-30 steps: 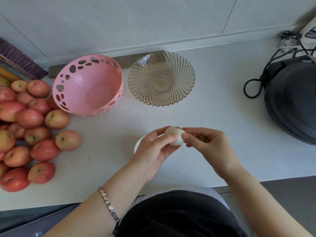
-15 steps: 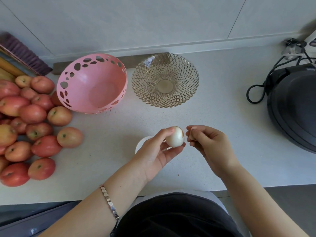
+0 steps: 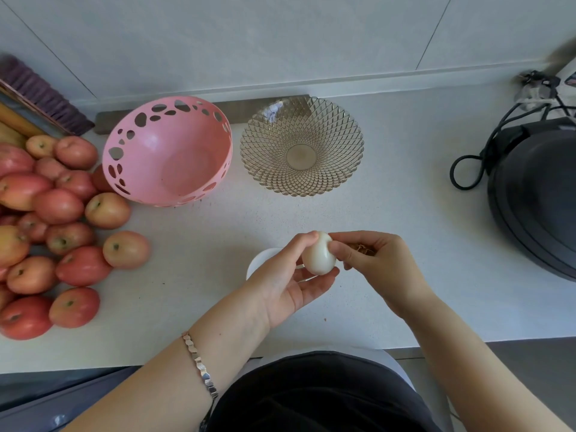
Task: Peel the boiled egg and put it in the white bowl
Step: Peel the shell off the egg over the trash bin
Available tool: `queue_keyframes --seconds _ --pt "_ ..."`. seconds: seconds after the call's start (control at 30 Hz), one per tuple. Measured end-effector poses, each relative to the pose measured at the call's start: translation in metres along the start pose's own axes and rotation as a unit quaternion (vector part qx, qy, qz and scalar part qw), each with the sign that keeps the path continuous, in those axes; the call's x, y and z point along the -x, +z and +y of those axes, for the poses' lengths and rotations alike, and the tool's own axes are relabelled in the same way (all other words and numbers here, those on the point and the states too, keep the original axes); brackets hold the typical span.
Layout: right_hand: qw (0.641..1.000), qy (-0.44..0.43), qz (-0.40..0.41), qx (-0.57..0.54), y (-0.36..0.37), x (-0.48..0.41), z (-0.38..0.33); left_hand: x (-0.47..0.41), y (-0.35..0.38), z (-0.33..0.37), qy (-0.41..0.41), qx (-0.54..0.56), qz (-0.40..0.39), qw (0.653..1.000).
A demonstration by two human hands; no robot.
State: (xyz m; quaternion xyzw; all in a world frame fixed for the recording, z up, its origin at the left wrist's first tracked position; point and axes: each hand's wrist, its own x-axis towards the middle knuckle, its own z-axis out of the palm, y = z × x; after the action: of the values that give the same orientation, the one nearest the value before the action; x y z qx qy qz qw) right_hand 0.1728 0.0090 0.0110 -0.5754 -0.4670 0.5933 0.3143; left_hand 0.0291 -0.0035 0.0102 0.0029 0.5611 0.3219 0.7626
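Looks near the end of peeling. Holds the egg (image 3: 318,254) (bare, glossy) at lower centre of frame in the left grip (image 3: 286,285), over the white bowl (image 3: 260,260). Picks at its top with the right grip (image 3: 377,263), clenched round shell bits (image 3: 361,248). Next, likely: clear leftover shell, then lower it gently into the bowl.

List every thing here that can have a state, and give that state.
egg: white, no shell showing, held above the counter.
left hand: grips the egg.
right hand: fingertips touch the egg; holds shell bits.
white bowl: upright, mostly hidden behind the left hand.
pink bowl: empty.
glass bowl: upright, empty.
black appliance: lid shut.
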Motion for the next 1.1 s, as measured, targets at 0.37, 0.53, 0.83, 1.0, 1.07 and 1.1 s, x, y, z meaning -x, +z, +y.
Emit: queue_keyframes --seconds 0.37,0.53,0.83,1.0,1.07,1.1 --pt "0.988 0.093 0.033 -0.116 -0.004 -0.007 0.011 -0.002 -0.003 0.004 -0.050 -0.062 -0.042 0.996" --pt "0.923 0.215 0.032 -0.319 -0.017 -0.017 0.012 -0.002 -0.007 0.008 -0.048 -0.029 -0.064 0.996" --pt "0.965 0.214 -0.051 -0.142 0.015 -0.063 -0.010 0.000 -0.029 0.010 0.063 0.113 0.098 0.987" --pt "0.966 0.182 -0.174 -0.054 0.085 -0.076 -0.027 0.021 -0.066 -0.002 0.123 0.237 0.172 0.948" --pt "0.958 0.175 -0.228 -0.002 0.123 -0.066 -0.026 0.038 -0.090 -0.013 0.159 0.293 0.207 0.920" --pt "0.953 0.174 -0.248 0.029 0.141 -0.058 -0.024 0.046 -0.102 -0.021 0.175 0.316 0.220 0.906"
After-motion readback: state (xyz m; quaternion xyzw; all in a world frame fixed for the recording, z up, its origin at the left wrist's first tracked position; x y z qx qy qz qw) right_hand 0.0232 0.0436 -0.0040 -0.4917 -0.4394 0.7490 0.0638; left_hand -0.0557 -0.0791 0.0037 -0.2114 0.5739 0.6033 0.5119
